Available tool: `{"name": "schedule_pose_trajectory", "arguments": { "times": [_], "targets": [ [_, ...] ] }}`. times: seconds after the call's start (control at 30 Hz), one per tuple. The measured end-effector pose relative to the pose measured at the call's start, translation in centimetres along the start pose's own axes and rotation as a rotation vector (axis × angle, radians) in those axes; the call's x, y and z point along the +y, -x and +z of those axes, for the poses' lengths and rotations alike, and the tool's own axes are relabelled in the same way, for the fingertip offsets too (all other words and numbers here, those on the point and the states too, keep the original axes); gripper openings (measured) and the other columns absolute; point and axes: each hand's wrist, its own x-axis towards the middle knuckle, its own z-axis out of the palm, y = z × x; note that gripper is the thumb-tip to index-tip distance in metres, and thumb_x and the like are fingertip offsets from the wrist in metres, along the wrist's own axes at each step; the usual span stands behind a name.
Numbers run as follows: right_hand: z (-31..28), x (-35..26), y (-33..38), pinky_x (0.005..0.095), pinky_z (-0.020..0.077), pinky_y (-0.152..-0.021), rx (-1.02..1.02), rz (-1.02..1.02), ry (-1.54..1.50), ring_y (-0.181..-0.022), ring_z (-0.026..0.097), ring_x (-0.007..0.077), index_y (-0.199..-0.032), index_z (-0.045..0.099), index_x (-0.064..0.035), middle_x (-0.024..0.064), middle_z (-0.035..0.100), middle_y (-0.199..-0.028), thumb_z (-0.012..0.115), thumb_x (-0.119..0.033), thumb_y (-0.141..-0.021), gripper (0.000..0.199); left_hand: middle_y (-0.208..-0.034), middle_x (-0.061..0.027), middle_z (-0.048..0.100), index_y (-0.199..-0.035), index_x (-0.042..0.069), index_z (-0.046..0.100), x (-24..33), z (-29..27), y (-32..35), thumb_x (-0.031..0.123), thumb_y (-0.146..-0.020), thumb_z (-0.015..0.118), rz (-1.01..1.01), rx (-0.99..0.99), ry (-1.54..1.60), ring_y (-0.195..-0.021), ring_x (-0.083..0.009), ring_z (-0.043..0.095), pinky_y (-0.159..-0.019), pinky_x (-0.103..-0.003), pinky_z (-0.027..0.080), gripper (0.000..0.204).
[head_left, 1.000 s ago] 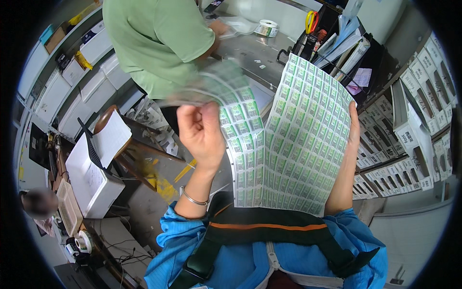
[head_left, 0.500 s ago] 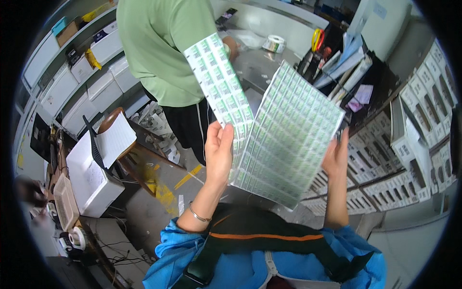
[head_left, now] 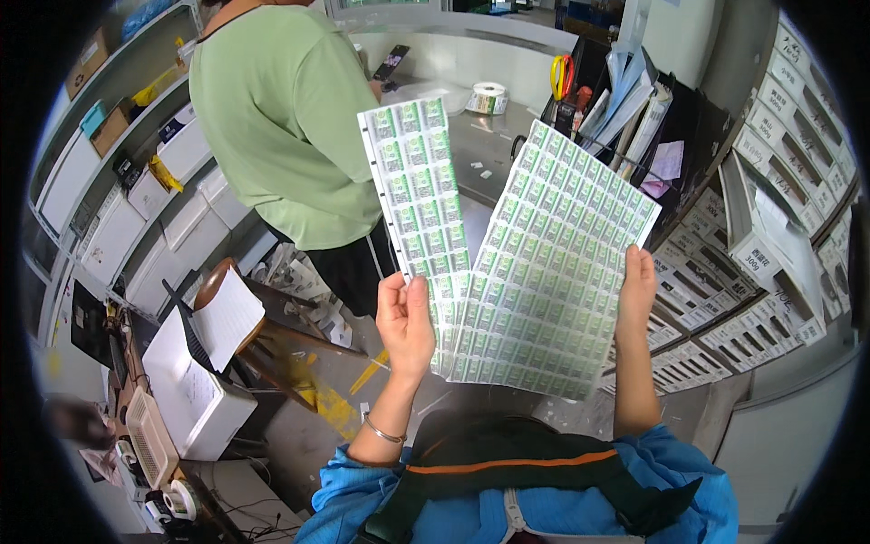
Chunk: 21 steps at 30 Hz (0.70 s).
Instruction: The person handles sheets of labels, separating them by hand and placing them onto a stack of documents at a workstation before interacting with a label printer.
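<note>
Between my two hands I hold up sheets of small green-and-white printed labels. My left hand point(head_left: 405, 322) pinches a narrow label strip point(head_left: 419, 195) near its lower part, thumb in front and fingers behind. The strip stands upright, its lower end overlapping the left edge of a wide label sheet point(head_left: 553, 272). My right hand point(head_left: 637, 286) grips the right edge of that wide sheet, which tilts to the right at its top. Whether strip and sheet are joined at the overlap I cannot tell.
Another person point(head_left: 281, 118) in a green shirt stands ahead left, by a grey worktable point(head_left: 485, 159) bearing a label roll point(head_left: 488, 97). Folders point(head_left: 634, 109) and scissors point(head_left: 562, 77) stand beyond the sheet. Label-box shelves point(head_left: 752, 299) line the right; a wooden stool point(head_left: 236, 317) and white box point(head_left: 195, 399) stand left.
The strip has swung more upright, and the wide sheet has turned more fully toward me. The view has shifted; the other person now shows further left, with a phone visible in front.
</note>
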Motion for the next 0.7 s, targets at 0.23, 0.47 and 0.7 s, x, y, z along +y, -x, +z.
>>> {"name": "schedule_pose_trajectory", "arguments": {
  "times": [0.23,0.47,0.7],
  "targets": [
    [-1.4,-0.5,-0.9,0.0223,0.047,-0.065,-0.036,0.215,-0.268,-0.072,0.057,0.0069,-0.092,0.055,-0.0047,0.0029,0.063,-0.086,0.05,-0.023,-0.095,0.019,-0.088,-0.0012,0.058,-0.104,-0.001,0.049,-0.3,-0.1,0.7,0.011,-0.094,0.05,0.083,0.044,-0.012,-0.075,-0.002,0.05,-0.068,-0.017,0.041,0.016],
    [-1.1,0.0,-1.5,0.0235,0.0462,-0.065,-0.031,0.158,-0.235,-0.071,0.056,0.0074,-0.094,0.055,-0.0042,0.0021,0.062,-0.085,0.05,-0.023,-0.095,0.02,-0.082,0.0004,0.054,-0.103,-0.001,0.046,0.3,0.3,-0.8,0.011,-0.094,0.052,0.182,0.235,-0.073,-0.069,-0.0013,0.045,-0.063,-0.016,0.038,0.016],
    [-5.2,6.0,-2.4,0.0252,0.0432,-0.069,0.218,0.155,-0.101,-0.075,0.052,0.0097,-0.092,0.053,-0.0014,0.0024,0.057,-0.088,0.049,-0.025,-0.095,0.025,-0.092,-0.0023,0.057,-0.103,0.001,0.05,0.5,-1.1,-3.8,0.018,-0.097,0.047,0.212,0.384,0.012,-0.079,-0.0052,0.05,-0.07,-0.02,0.043,0.018]
  ]
}}
